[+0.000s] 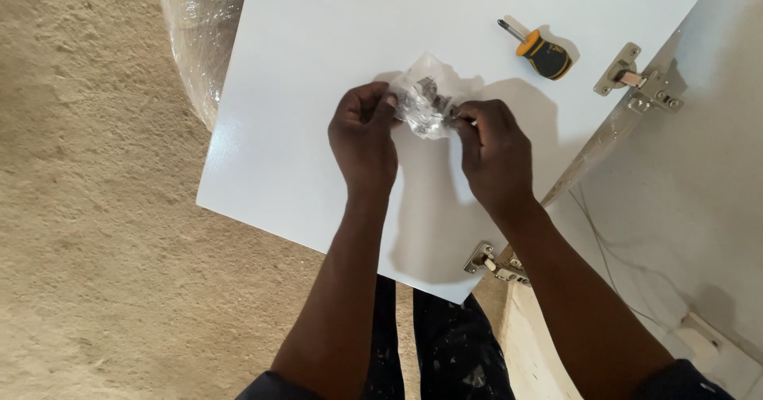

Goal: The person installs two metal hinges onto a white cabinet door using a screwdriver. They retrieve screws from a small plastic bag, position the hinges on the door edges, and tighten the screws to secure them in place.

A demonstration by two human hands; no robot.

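Hands meet above the middle of a white panel (302, 66), with bare panel open to the left and a screwdriver (540, 52) and a hinge (640, 81) well apart near the right edge. The left hand (364, 138) and right hand (494, 152) have fingers closed on a clear plastic bag (425, 102) with metal parts inside.
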